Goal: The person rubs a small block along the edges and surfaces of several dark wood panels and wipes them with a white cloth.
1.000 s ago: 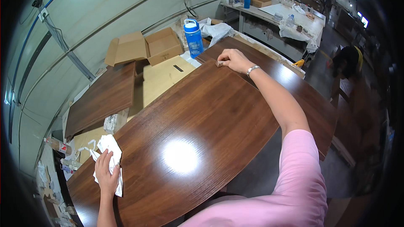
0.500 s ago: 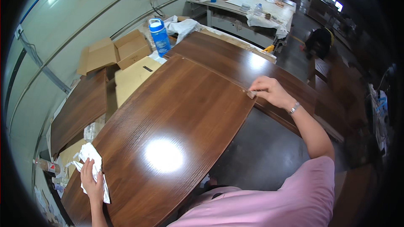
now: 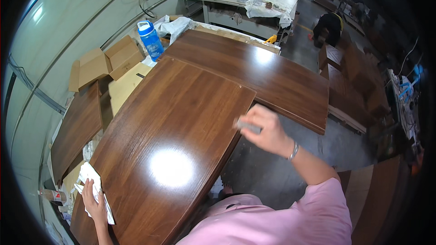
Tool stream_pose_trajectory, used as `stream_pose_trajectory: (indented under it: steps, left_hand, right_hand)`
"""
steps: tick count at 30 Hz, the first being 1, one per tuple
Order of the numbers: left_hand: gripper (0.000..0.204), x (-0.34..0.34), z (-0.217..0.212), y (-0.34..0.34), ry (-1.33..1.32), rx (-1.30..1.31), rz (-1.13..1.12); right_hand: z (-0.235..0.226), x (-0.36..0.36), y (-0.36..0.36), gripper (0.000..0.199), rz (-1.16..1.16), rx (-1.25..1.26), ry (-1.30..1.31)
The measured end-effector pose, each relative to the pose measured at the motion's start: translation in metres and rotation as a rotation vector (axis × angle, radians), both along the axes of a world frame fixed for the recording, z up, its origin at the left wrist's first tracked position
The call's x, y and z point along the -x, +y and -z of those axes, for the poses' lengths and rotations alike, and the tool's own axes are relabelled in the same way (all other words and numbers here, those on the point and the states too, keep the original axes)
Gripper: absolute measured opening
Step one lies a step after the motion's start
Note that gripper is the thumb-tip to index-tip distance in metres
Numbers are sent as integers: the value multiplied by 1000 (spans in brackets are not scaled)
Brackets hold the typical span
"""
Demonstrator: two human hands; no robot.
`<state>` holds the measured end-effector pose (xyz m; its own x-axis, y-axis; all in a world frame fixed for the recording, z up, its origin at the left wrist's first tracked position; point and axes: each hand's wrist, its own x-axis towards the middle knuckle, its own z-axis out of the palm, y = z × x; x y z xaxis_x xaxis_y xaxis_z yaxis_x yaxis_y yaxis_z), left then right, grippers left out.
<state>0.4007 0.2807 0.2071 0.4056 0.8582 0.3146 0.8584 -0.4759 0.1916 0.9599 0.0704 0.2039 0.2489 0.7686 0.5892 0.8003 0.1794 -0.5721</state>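
Brown wood-grain panel is stretching from just beside the blue bottle toward the person, its far end seemingly overlapping a second brown panel that is lying to the bottle's right. Well toward the person from the bottle, and to its left, the left hand is resting on a white cloth at the panel's border; its grip is looking released, the fingers lying extended over the cloth rather than curling round it. To the bottle's right and nearer the person, the right hand is pinching a small pale block between thumb and fingers, beside the panel's long edge. Blur is hiding whether block and edge are touching.

The step in hand is apparently running the block along that edge. For it to be going well, the right hand should be keeping the block at one steady angle, pressing lightly and evenly, and easing off near the corner, where too much force could be chipping the finish. The left hand should be bearing down gently through the cloth, steadying the panel without scuffing its glossy face.
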Motion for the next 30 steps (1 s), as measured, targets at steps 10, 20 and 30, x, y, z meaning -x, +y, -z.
stream_pose_trajectory:
  steps: [10, 20, 30]
  left_hand:
    - [47, 3, 4, 1, -9, 4, 2]
    - [48, 4, 5, 4, -6, -13, 8]
    - [47, 1, 0, -4, -35, 2, -4]
  right_hand:
    - [7, -40, 10, 20, 225, -50, 78]
    - [12, 4, 6, 18, 76, -114, -49]
    - [-23, -25, 30, 23, 76, -94, -38]
